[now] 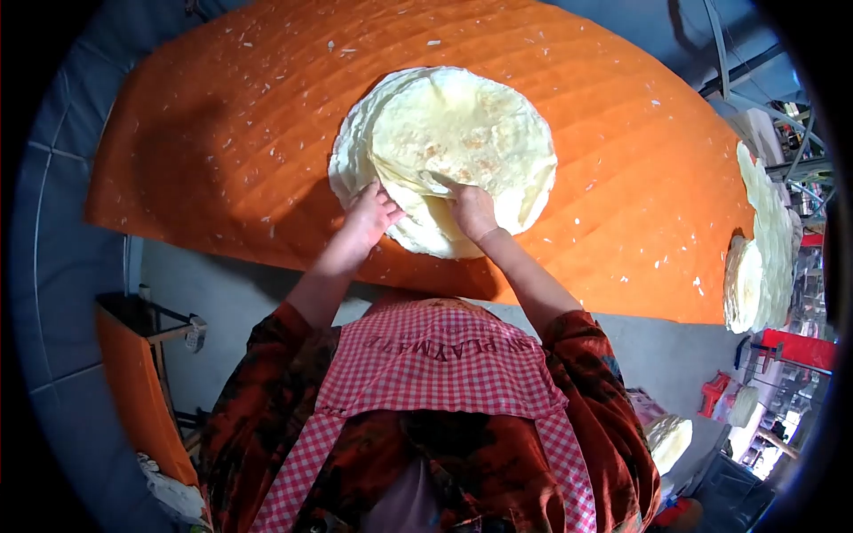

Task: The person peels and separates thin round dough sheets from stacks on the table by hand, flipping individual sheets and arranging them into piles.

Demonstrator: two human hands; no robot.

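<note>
A stack of thin, round flatbreads (355, 151) lies on the orange cloth, pale with a ragged rim. On top, a flatbread (471, 133) with light brown spots has its near edge lifted and folded back a little. My right hand (473, 211) pinches that near edge, fingers closed on it. At the left front of the stack is my left hand (373, 216), its fingers apart and touching the rim of the breads. Its palm is turned partly away, and nothing shows gripped in it.
An orange quilted cloth (622, 160) with scattered white crumbs covers the table. More flatbreads (745, 284) hang or lie at its right end. A dark-framed stand (147, 324) is at the lower left. Pale flatbreads (668, 441) sit low at the right.
</note>
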